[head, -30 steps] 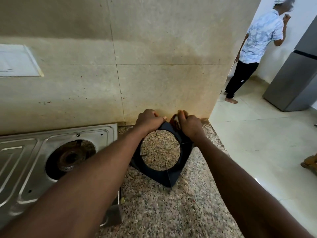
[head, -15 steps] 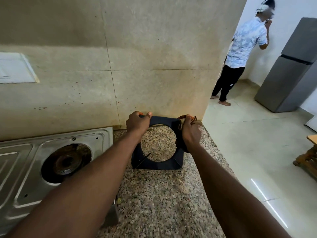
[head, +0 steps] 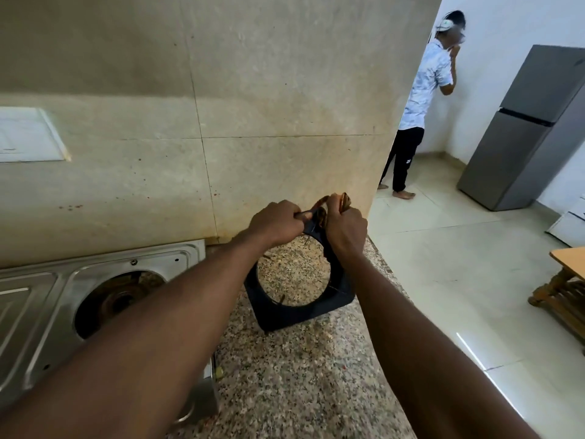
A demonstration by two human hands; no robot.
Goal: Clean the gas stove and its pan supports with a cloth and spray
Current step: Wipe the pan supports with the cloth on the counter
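a speckled granite countertop [head: 300, 391] runs along a stained beige tiled wall [head: 253, 90], and the wall ends just past the counter's far right corner, where a pale tiled floor [head: 459, 280] opens out

a stainless steel gas stove [head: 47, 296] sits at the counter's left edge against the wall, its right burner [head: 117, 299] bare inside a round well

the black pan support [head: 297, 315], a square frame with a round opening, stands tilted near the far right corner of the counter, just to the right of the stove. its lower corner rests on the granite and its upper corner is lifted toward the wall

both bare forearms reach forward from the bottom of the view and meet at that upper corner. the left hand [head: 275, 224] is knuckles up, its fingers curled and pinching the frame's top edge. the right hand [head: 345, 231] is closed in a fist round a bunched orange-brown cloth [head: 343, 199], which pokes out above the thumb and lies against the same corner of the frame. the two hands sit close together, nearly touching

beyond the wall's end another person [head: 421, 99] in a light shirt and dark trousers stands barefoot facing a white wall, next to a grey refrigerator [head: 531, 128]. a piece of wooden furniture [head: 566, 280] shows at the right edge of the view
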